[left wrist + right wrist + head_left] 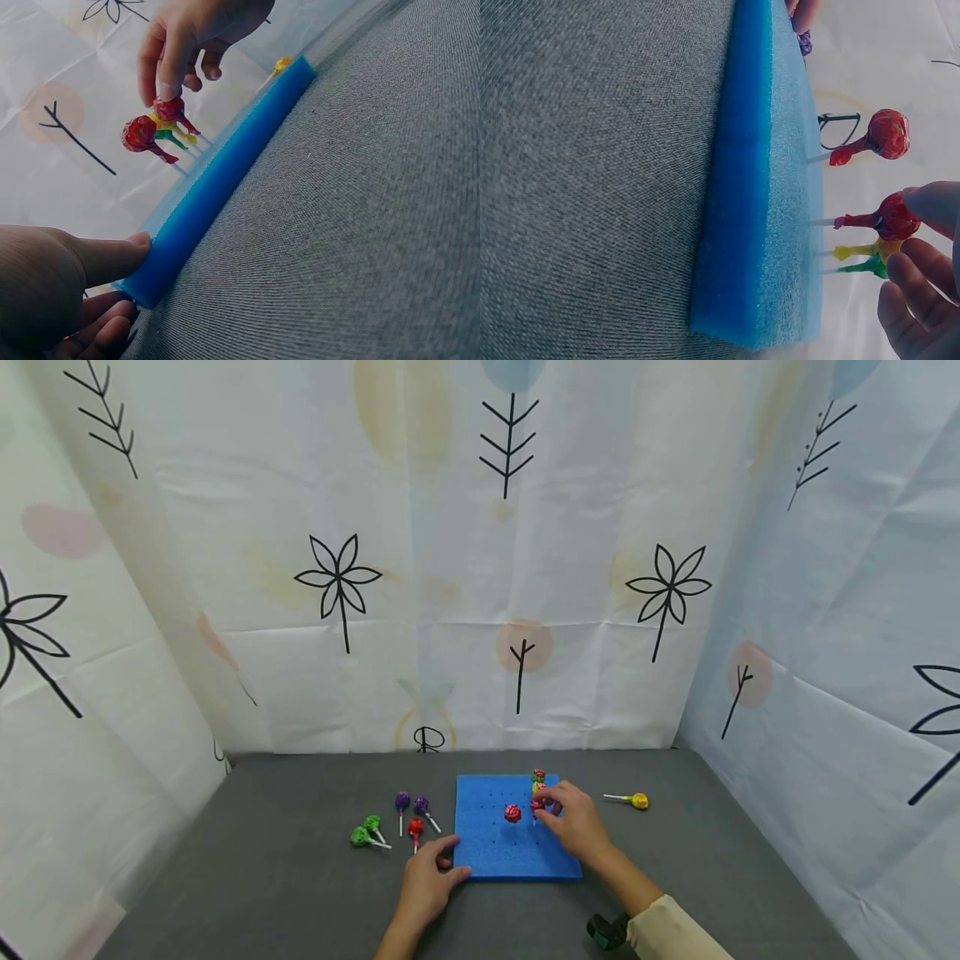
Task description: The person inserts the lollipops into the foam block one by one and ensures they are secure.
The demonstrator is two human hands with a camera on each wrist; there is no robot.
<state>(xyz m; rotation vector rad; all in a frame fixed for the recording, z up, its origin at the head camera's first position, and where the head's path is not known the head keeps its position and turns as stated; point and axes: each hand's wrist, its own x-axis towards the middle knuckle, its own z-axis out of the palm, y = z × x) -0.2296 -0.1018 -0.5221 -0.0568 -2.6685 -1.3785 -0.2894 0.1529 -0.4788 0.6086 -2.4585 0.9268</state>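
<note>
A blue foam board (pixel 487 860) with small holes lies on the grey table. My left hand (pixel 429 883) holds its near left corner, with the thumb on the edge and the other fingers curled at the side. Over the board's right part, my right hand (pixel 576 820) pinches the head of a dark red lollipop (pixel 897 216), whose stick stands in the foam. Behind that one stand a yellow lollipop (pixel 887 248) and a green lollipop (pixel 866 266), partly hidden. Another red lollipop (pixel 512 813) stands upright to the left, apart from both hands.
Left of the board lie two green lollipops (pixel 361 837), two purple lollipops (pixel 402 800) and a red lollipop (pixel 416 827). A yellow lollipop (pixel 639 801) lies to the right. Near the right sleeve is a dark strap-like object (pixel 606 932). Patterned white cloth (pixel 450 568) surrounds the table.
</note>
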